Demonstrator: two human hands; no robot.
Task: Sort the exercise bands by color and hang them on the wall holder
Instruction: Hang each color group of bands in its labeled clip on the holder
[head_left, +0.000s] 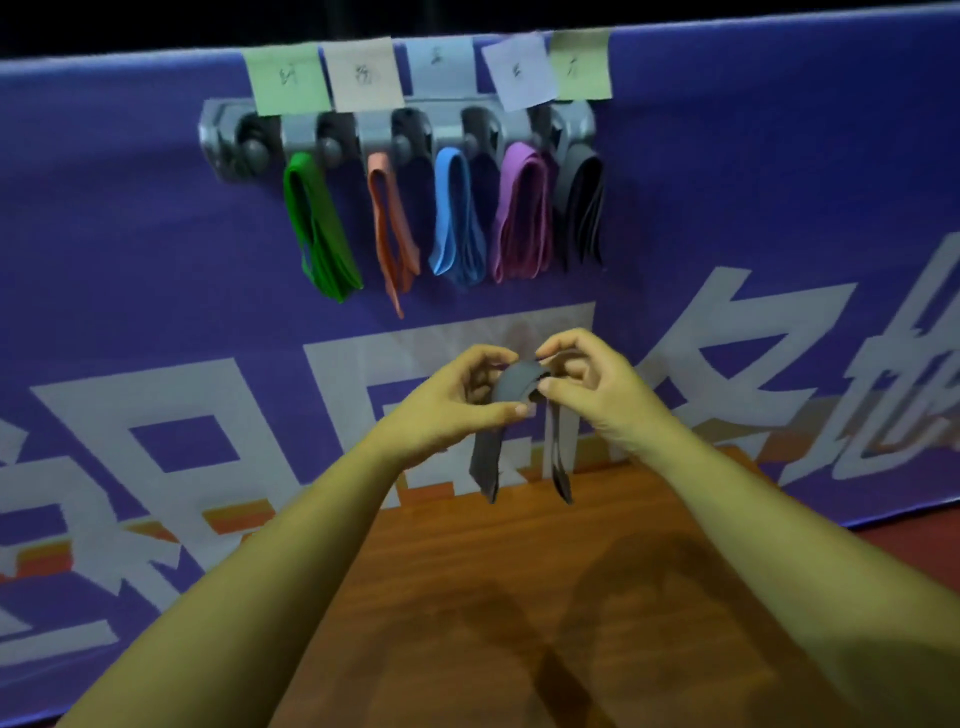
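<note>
A grey wall holder (452, 130) is fixed high on the purple banner. From it hang green bands (317, 228), orange bands (392, 223), blue bands (454, 218), purple bands (522, 213) and dark grey bands (582, 208). Below the holder, both my hands hold one dark grey band (514, 389) in the air. My left hand (457, 400) pinches its left side and my right hand (587, 384) pinches its right side. Two loose ends of the band dangle down towards the table.
Coloured paper labels (363, 73) are stuck above each hook. The purple banner (156, 260) with large white characters covers the wall. A brown wooden table (519, 597) lies below my forearms.
</note>
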